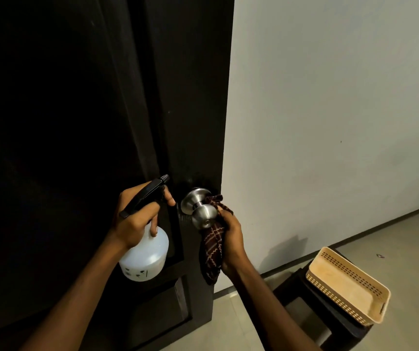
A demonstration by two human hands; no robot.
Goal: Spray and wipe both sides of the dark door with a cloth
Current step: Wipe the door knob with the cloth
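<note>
The dark door [77, 110] fills the left half of the view, its edge running down the middle. A silver round knob [199, 207] sticks out near that edge. My left hand [135, 219] grips a white spray bottle [145, 257] by its black trigger head, nozzle pointing toward the knob. My right hand [232, 239] holds a dark brown patterned cloth [212, 247] against the right side of the knob; part of the cloth hangs down below the hand.
A pale wall [330, 110] stands right of the door. At the lower right a beige perforated plastic basket [347, 287] sits on a dark stool [317, 307]. Light floor tiles [406, 249] run along the wall's base.
</note>
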